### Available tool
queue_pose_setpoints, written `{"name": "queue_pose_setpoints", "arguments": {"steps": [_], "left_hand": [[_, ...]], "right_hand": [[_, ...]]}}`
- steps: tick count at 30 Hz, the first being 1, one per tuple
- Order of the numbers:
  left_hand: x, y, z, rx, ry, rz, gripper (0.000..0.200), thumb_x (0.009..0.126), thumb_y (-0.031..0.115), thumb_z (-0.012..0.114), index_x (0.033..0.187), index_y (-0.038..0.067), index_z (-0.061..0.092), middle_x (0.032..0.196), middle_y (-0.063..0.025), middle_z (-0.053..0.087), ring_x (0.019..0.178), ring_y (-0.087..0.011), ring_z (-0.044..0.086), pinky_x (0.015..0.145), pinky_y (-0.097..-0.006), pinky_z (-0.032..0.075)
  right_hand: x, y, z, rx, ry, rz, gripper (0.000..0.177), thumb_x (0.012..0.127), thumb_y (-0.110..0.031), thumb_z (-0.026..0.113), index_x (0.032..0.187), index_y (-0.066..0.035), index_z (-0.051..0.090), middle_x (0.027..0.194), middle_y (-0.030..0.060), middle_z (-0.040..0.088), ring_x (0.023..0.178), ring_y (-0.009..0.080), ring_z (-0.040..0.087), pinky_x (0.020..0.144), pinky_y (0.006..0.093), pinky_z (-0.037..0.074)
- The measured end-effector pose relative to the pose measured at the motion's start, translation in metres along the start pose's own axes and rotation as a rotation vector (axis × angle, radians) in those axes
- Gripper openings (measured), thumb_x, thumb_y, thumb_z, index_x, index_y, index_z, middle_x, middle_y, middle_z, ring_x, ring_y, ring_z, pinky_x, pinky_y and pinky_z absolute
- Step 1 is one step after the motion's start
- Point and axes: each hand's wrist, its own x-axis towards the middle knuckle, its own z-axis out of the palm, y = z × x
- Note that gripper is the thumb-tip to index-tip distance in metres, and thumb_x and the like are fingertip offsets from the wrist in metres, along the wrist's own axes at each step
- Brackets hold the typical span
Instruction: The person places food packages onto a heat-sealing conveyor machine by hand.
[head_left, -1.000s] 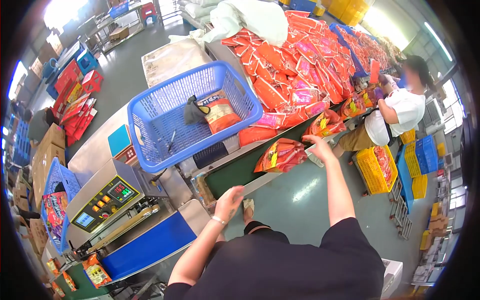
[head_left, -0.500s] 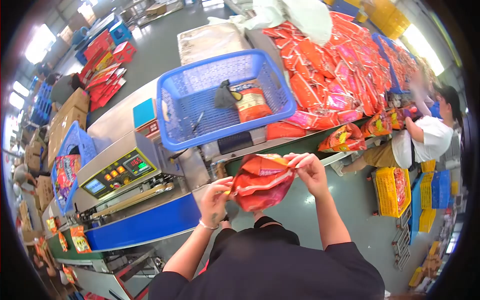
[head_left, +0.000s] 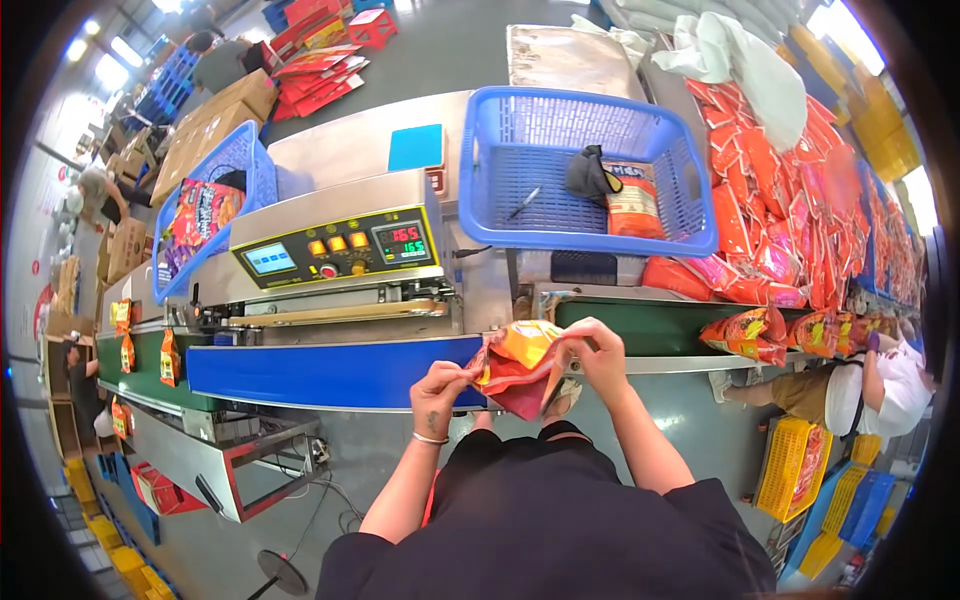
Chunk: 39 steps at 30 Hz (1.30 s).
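Observation:
A red and yellow bag (head_left: 518,362) is stretched between my two hands, in front of the conveyor edge. My left hand (head_left: 437,395) pinches its left corner, with a bracelet at the wrist. My right hand (head_left: 597,358) grips the upper right corner. Just left of the bag lies a blue conveyor belt (head_left: 330,376), below a sealing machine (head_left: 335,245) with a lit panel. Beyond the bag stands a blue basket (head_left: 590,242) holding a dark object, a pen and a red packet (head_left: 632,205).
Red bags (head_left: 775,200) are heaped at the right. Filled bags (head_left: 750,334) stand on the green belt (head_left: 640,322) near a co-worker in a white shirt (head_left: 895,385). Another blue basket (head_left: 262,175) is at the left, and a yellow crate (head_left: 790,468) is at the lower right.
The view has turned to the right-hand side's opposite, so the machine and baskets appear further right. The bag now shows its yellow part and sits nearer the blue belt, still held by both hands.

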Motion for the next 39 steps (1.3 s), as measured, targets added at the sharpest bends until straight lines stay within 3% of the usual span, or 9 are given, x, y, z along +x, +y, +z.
{"name": "queue_pose_setpoints", "arguments": {"steps": [3, 11, 18, 26, 27, 29, 32, 37, 39], "left_hand": [[0.011, 0.014, -0.016, -0.111, 0.311, -0.166, 0.005, 0.079, 0.002, 0.064, 0.083, 0.000, 0.066, 0.075, -0.0034, 0.063, 0.065, -0.0093, 0.056, 0.057, -0.0205, 0.042], [0.083, -0.081, -0.018, -0.167, 0.520, -0.477, 0.013, 0.069, 0.006, 0.074, 0.076, -0.001, 0.066, 0.066, -0.0043, 0.062, 0.053, -0.0101, 0.054, 0.050, -0.0216, 0.040], [0.092, -0.112, -0.068, -0.151, 0.625, -0.424, 0.014, 0.070, 0.009, 0.072, 0.081, 0.001, 0.068, 0.069, -0.0046, 0.063, 0.048, -0.0098, 0.048, 0.041, -0.0212, 0.032], [0.086, -0.106, -0.224, 0.040, 0.613, -0.408, 0.021, 0.075, 0.007, 0.064, 0.094, -0.002, 0.065, 0.085, -0.0081, 0.065, 0.076, -0.0144, 0.059, 0.068, -0.0262, 0.048], [0.087, -0.112, -0.258, 0.194, 0.551, -0.310, 0.021, 0.076, 0.007, 0.065, 0.095, -0.002, 0.065, 0.086, -0.0083, 0.065, 0.077, -0.0145, 0.059, 0.068, -0.0260, 0.049], [0.084, -0.082, -0.265, 0.355, 0.698, -0.019, 0.016, 0.084, 0.005, 0.061, 0.097, -0.003, 0.061, 0.094, -0.0104, 0.064, 0.081, -0.0170, 0.059, 0.072, -0.0282, 0.051], [0.085, -0.021, -0.176, 0.453, 0.867, 0.186, 0.012, 0.087, 0.004, 0.057, 0.098, -0.001, 0.060, 0.093, -0.0080, 0.061, 0.088, -0.0171, 0.057, 0.081, -0.0302, 0.050], [0.078, -0.003, 0.097, 0.271, -0.022, 0.146, 0.018, 0.084, 0.007, 0.060, 0.102, 0.005, 0.061, 0.093, -0.0075, 0.063, 0.092, -0.0167, 0.060, 0.077, -0.0276, 0.048], [0.065, -0.037, 0.180, 0.357, -0.424, 0.052, 0.034, 0.079, 0.010, 0.066, 0.112, 0.009, 0.058, 0.109, -0.0109, 0.059, 0.095, -0.0221, 0.060, 0.083, -0.0331, 0.048]], "right_hand": [[0.024, -0.023, 0.007, 0.093, 0.210, 0.409, 0.005, 0.088, -0.002, 0.054, 0.084, -0.003, 0.052, 0.068, -0.0002, 0.054, 0.062, 0.0044, 0.050, 0.055, 0.0198, 0.040], [0.024, 0.089, 0.004, -0.541, 0.306, 0.457, 0.020, 0.086, -0.019, 0.059, 0.081, -0.002, 0.049, 0.073, 0.0159, 0.059, 0.066, 0.0331, 0.056, 0.061, 0.0393, 0.043], [0.045, 0.118, 0.041, -0.731, 0.143, 0.416, 0.022, 0.082, -0.025, 0.060, 0.086, -0.004, 0.054, 0.082, 0.0155, 0.061, 0.079, 0.0353, 0.058, 0.067, 0.0428, 0.044], [0.057, 0.119, 0.143, -0.189, 0.015, 0.536, 0.021, 0.076, -0.014, 0.069, 0.090, 0.000, 0.064, 0.077, 0.0095, 0.066, 0.070, 0.0158, 0.064, 0.065, 0.0295, 0.051], [0.059, 0.101, 0.145, 0.319, 0.032, 0.819, 0.023, 0.078, -0.011, 0.068, 0.095, 0.001, 0.059, 0.080, 0.0101, 0.065, 0.071, 0.0152, 0.064, 0.064, 0.0289, 0.051], [0.054, 0.086, 0.121, 0.248, -0.058, 0.648, 0.017, 0.082, -0.008, 0.064, 0.094, 0.001, 0.056, 0.082, 0.0091, 0.063, 0.072, 0.0142, 0.064, 0.066, 0.0278, 0.051], [0.039, 0.053, 0.031, -0.064, 0.199, 0.345, 0.011, 0.079, -0.004, 0.061, 0.090, -0.004, 0.061, 0.084, 0.0083, 0.063, 0.079, 0.0167, 0.061, 0.074, 0.0306, 0.048], [-0.034, 0.012, -0.204, -0.697, 0.848, 0.179, 0.035, 0.071, 0.011, 0.045, 0.099, -0.005, 0.060, 0.092, 0.0091, 0.060, 0.093, 0.0241, 0.058, 0.084, 0.0349, 0.045], [-0.077, -0.006, -0.268, -1.091, 0.692, 0.419, 0.050, 0.067, 0.014, 0.044, 0.108, -0.008, 0.060, 0.104, 0.0127, 0.061, 0.102, 0.0272, 0.056, 0.089, 0.0353, 0.044]]}}
